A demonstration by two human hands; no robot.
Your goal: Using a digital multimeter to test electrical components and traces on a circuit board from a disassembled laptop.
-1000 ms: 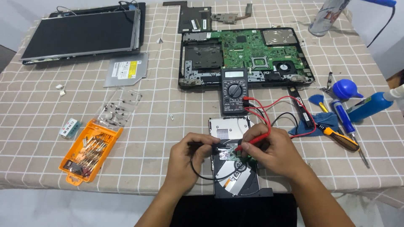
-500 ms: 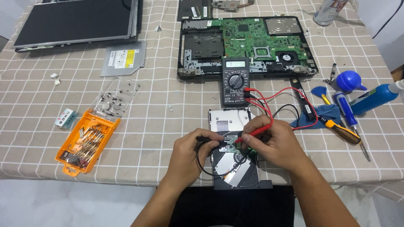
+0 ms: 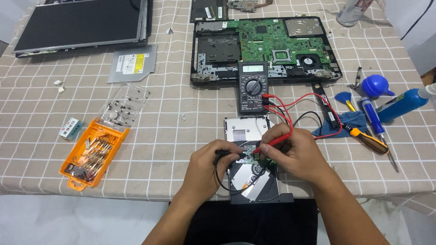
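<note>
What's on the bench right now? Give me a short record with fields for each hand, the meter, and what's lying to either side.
left hand: holds the black probe on the small circuit board
right hand: holds the red probe on the same board
work piece: opened optical drive
meter: black multimeter, leads plugged in
person's left side: orange screwdriver bit case, open
person's right side: orange-handled screwdriver, blue blower
behind: opened laptop base

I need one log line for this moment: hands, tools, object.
left hand: holds black probe | right hand: holds red probe | probes on: optical drive board | meter: behind drive
</note>
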